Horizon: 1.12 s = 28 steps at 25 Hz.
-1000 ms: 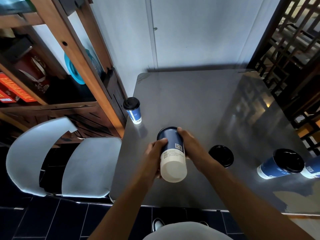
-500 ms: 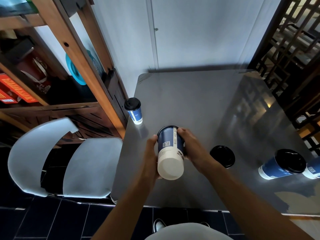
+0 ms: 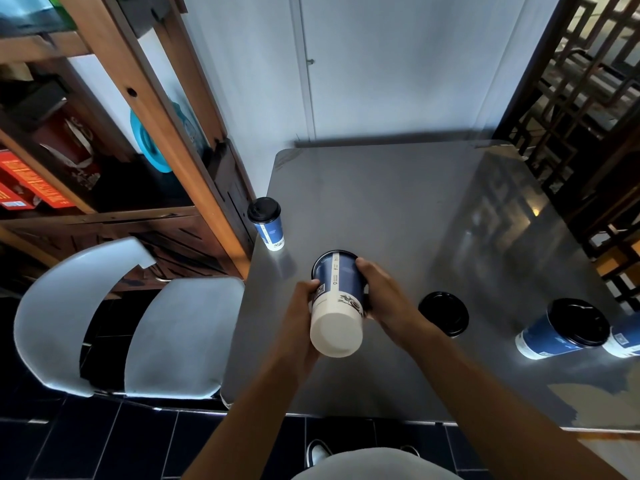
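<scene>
A blue and white paper cup (image 3: pixel 337 303) is held upside down over the grey table (image 3: pixel 398 209), its white base toward me and its rim down near the tabletop. My left hand (image 3: pixel 300 317) grips its left side. My right hand (image 3: pixel 384 299) grips its right side, fingers curled round the blue part. A loose black lid (image 3: pixel 444 313) lies on the table just right of my right wrist.
A lidded blue cup (image 3: pixel 267 223) stands at the table's left edge. Two more lidded cups (image 3: pixel 564 329) stand at the right edge. A white chair (image 3: pixel 131 323) is at the left, a wooden shelf (image 3: pixel 104 140) behind it, and a dark lattice screen (image 3: pixel 588 98) at the right.
The cup has been turned in my hands, so its printed seam now faces up. Both hands stayed in about the same place.
</scene>
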{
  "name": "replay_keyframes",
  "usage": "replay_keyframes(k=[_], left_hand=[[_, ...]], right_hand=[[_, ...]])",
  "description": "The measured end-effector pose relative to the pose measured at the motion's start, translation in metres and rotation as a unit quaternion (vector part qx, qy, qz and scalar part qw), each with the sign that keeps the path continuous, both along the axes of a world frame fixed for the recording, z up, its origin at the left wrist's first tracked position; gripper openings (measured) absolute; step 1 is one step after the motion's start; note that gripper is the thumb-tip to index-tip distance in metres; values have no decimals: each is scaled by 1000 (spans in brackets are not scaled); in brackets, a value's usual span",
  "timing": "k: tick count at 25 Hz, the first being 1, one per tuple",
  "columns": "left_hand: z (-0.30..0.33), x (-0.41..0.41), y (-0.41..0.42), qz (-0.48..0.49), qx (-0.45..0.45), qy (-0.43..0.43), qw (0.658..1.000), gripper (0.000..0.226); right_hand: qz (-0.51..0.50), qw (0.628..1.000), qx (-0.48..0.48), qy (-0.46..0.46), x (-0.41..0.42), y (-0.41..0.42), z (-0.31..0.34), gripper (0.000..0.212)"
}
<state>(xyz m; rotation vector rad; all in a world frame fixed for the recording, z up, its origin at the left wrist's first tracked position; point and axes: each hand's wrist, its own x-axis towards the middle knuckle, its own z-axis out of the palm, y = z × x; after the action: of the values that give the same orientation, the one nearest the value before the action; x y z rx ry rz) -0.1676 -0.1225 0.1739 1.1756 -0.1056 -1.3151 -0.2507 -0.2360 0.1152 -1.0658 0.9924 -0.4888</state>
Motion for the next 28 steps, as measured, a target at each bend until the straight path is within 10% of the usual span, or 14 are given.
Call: replay_keyframes(k=[11,16,28], left_hand=[[-58,42,26,-143,73,-200,967,45],[-94,59,15,-124,44,-398,908,74],[-135,113,-100,-142,10,-415,899,58]], right_hand=[[163,985,-56,20,-37,7,-10,31],[138,986,-81,49,-18,11,-25,62],[138,932,-252,220,49,-92,-69,61]])
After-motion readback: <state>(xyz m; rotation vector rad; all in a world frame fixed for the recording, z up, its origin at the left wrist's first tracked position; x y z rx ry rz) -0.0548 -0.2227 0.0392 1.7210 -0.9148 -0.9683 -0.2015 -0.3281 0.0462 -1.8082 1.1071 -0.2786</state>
